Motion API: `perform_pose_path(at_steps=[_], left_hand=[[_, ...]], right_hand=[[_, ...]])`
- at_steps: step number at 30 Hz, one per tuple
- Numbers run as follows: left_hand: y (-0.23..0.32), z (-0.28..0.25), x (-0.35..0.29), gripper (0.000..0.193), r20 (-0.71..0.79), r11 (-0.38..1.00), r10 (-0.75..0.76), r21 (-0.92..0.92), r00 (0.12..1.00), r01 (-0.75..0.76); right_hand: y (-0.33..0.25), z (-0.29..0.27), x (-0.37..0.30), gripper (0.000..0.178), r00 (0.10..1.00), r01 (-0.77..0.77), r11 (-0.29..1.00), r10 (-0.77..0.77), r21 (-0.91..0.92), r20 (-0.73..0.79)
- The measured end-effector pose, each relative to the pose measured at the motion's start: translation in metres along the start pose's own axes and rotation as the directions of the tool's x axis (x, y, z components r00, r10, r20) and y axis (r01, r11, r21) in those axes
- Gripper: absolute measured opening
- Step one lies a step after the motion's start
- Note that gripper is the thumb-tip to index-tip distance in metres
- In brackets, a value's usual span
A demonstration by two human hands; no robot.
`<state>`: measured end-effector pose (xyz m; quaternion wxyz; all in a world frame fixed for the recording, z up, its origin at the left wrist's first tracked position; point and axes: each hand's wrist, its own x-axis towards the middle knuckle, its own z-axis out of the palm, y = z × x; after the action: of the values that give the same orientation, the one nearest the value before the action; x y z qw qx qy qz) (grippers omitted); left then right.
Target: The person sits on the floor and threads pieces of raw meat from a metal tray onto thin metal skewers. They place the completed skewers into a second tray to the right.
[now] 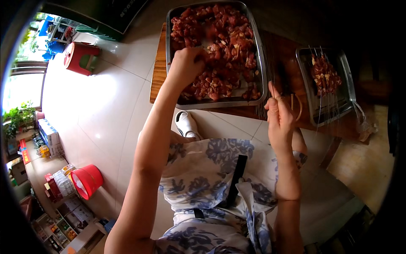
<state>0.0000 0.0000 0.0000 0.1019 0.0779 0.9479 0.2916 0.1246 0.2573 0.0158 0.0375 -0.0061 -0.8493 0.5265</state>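
Observation:
A large metal tray (261, 63) full of small chunks of raw red meat (230, 44) sits on the wooden table in front of me. My left hand (187, 64) reaches over its left side, fingers curled down at the meat; what they grip is hidden. Just off the tray's near right corner, my right hand (280, 116) is closed on a thin skewer (271, 78), thumb and index finger pointing up. More thin skewers lie along the tray's right edge. A smaller metal tray (347, 80) on the right holds skewers threaded with meat (325, 78).
The wooden table (159, 80) carries both trays. A curved tan handle (299, 106) and a clear plastic bag (366, 127) lie near the smaller tray. On the tiled floor to the left are a red stool (80, 58) and a red bucket (87, 181), beside shelves of goods.

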Motion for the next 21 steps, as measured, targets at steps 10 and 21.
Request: perform_pose_path(at_steps=[10,21], left_hand=[[0.013,-0.014,-0.001,0.034,-0.04,0.148,0.02,-0.988,0.999,-0.042],[0.016,-0.016,-0.001,0.039,0.016,0.058,-0.005,-0.998,1.0,0.016]], right_hand=[[0.001,0.011,-0.005,0.021,0.998,0.058,0.963,-0.06,0.262,-0.002],[0.003,0.012,-0.004,0.024,1.0,0.015,0.984,-0.019,0.177,0.024]])
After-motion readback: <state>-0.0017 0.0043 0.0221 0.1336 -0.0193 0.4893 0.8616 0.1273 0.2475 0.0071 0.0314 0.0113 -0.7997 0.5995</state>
